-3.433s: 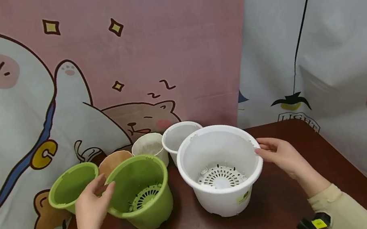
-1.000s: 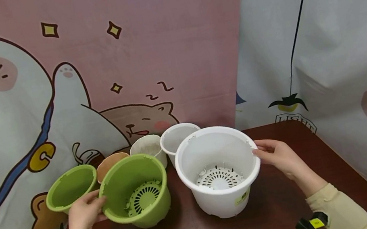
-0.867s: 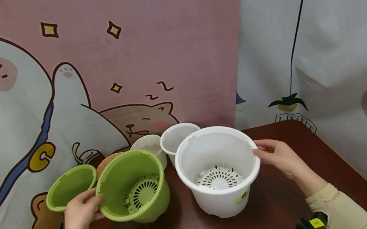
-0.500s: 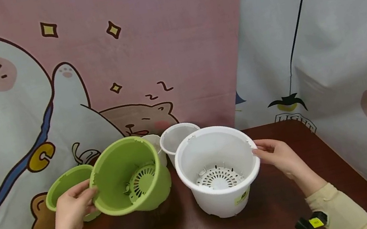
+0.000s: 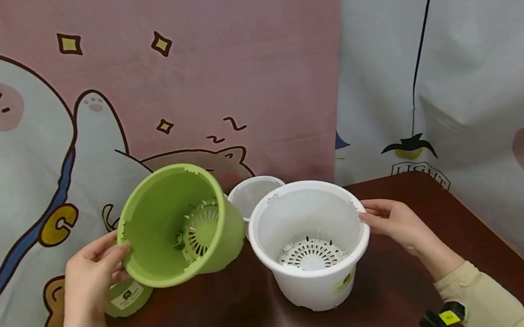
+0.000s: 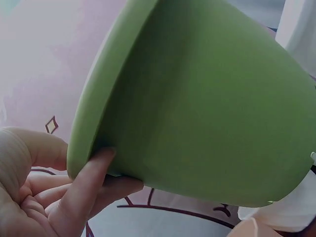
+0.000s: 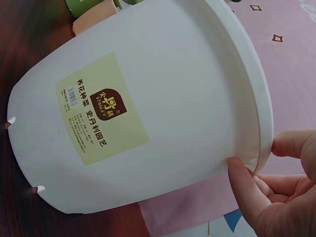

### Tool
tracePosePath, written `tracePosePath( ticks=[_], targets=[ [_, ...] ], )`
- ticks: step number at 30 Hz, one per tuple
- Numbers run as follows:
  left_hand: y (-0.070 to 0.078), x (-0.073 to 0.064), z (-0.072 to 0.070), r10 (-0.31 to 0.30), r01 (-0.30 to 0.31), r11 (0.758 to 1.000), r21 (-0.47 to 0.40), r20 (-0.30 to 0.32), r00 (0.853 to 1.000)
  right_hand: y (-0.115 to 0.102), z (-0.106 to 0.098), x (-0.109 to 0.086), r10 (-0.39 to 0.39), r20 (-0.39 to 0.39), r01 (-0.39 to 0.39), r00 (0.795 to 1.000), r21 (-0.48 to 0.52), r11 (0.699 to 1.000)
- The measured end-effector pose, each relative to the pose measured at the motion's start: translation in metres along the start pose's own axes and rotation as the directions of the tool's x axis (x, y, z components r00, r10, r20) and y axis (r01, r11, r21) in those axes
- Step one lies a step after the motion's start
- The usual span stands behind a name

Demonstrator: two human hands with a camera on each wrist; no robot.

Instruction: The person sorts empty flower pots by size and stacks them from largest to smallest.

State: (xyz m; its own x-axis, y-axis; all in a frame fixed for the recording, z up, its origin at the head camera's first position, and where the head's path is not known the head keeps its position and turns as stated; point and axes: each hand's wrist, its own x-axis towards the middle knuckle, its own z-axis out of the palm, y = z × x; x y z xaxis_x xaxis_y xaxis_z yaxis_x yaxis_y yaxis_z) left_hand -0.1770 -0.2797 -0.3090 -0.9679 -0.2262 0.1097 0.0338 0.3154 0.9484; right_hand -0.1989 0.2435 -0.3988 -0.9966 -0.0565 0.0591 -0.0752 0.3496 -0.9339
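Note:
My left hand (image 5: 82, 286) pinches the near-left rim of a large green flower pot (image 5: 226, 246), thumb inside and fingers under the lip. The pot is raised above the table, its mouth tilted toward me and left; slots show in its base. In the left wrist view, the thumb and fingers grip the green rim (image 6: 106, 94). A large white flower pot (image 5: 311, 292) stands upright on the table, with a label on its side (image 7: 101, 111). On its right rim, my right hand (image 5: 405, 229) pinches the lip between thumb and fingers.
Behind the white pot stands a smaller white pot (image 5: 251, 193). A smaller green pot (image 5: 130, 298) is mostly hidden behind my left hand and the raised pot. An orange pot (image 7: 96, 17) shows in the right wrist view. Printed cloth (image 5: 251, 72) backs the brown table (image 5: 373, 319).
My left hand has taken hold of the large green pot's rim, lifted it off the table and tilted it. It now covers the pots behind it. The right hand keeps its grip in place.

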Motion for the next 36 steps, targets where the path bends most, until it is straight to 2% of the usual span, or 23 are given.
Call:
tracePosePath(
  ticks=[5,9,14,24,28,36],
  targets=[
    [0.011,0.003,0.0,0.017,-0.018,0.992,-0.124,-0.011,1.0,0.0,0.0,0.0,0.003,-0.001,-0.003,1.0,0.009,1.0],
    [0.018,0.005,0.003,0.039,-0.04,0.987,-0.158,-0.008,0.999,0.0,-0.001,0.0,0.003,-0.003,-0.003,1.0,0.008,1.0],
    [0.025,0.007,0.012,0.08,-0.073,0.971,-0.23,0.024,0.996,0.0,-0.001,0.0,0.0,-0.01,0.0,1.0,0.001,1.0],
    [0.042,0.013,0.035,0.153,-0.135,0.971,-0.195,0.079,0.985,0.0,0.0,-0.001,-0.018,-0.007,0.018,1.0,0.011,1.0],
    [0.05,0.015,0.045,0.169,-0.143,0.967,-0.209,0.114,0.979,0.0,0.001,-0.001,-0.015,-0.013,0.016,1.0,0.014,1.0],
    [0.063,0.014,0.064,0.22,-0.174,0.956,-0.235,0.183,0.958,-0.001,0.002,-0.001,-0.025,-0.012,0.025,1.0,0.015,1.0]
  ],
)
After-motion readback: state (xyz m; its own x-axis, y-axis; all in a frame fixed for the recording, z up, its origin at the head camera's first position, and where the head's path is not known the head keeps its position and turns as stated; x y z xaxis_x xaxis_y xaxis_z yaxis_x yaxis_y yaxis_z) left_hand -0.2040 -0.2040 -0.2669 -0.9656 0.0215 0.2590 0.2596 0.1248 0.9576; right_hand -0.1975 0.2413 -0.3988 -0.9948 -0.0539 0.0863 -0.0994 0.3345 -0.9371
